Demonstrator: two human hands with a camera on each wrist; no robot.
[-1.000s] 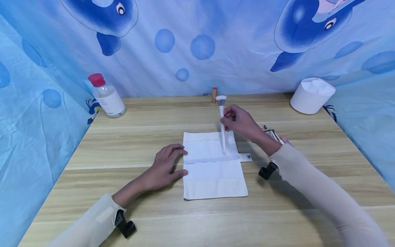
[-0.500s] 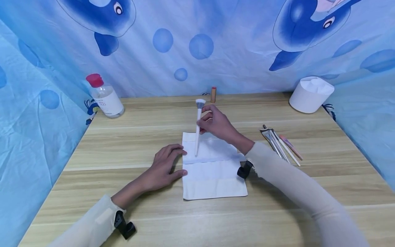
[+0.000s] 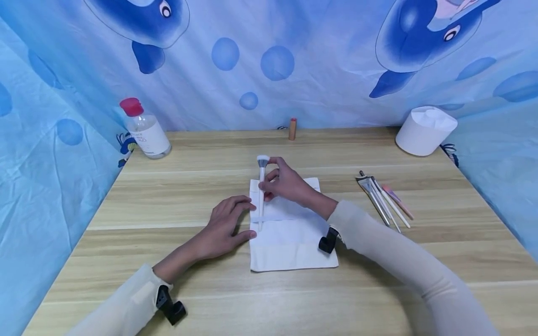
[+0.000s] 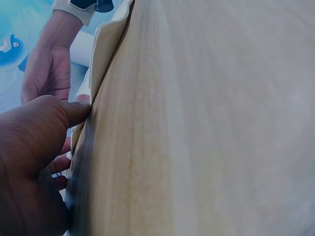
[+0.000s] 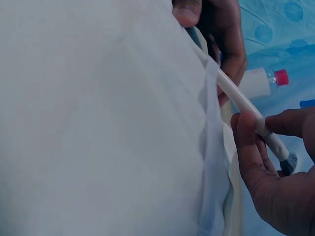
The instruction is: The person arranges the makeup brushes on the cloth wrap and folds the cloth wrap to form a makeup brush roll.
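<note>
My right hand (image 3: 287,184) pinches a white-handled makeup brush (image 3: 262,175) with a grey-and-white bristle head, held bristles up. The lower handle crosses the lilac band of a white cloth roll (image 3: 294,254) near its left edge; in the right wrist view the band (image 5: 210,93) lies over the handle (image 5: 236,93). My left hand (image 3: 229,228) rests at the roll's left edge, fingers spread and fingertips touching the cloth. In the left wrist view its thumb (image 4: 76,112) touches the roll's edge, while the other fingers are partly hidden.
Several makeup brushes (image 3: 384,200) lie on the wooden table (image 3: 201,303) to the right. A bottle with a red cap (image 3: 149,133) stands at the back left, a small brown tube (image 3: 292,129) at the back middle, and a white paper roll (image 3: 425,131) at the back right.
My right hand has carried the brush leftward, then down toward me, so its handle now reaches the band near the roll's left edge. My left hand stays in place.
</note>
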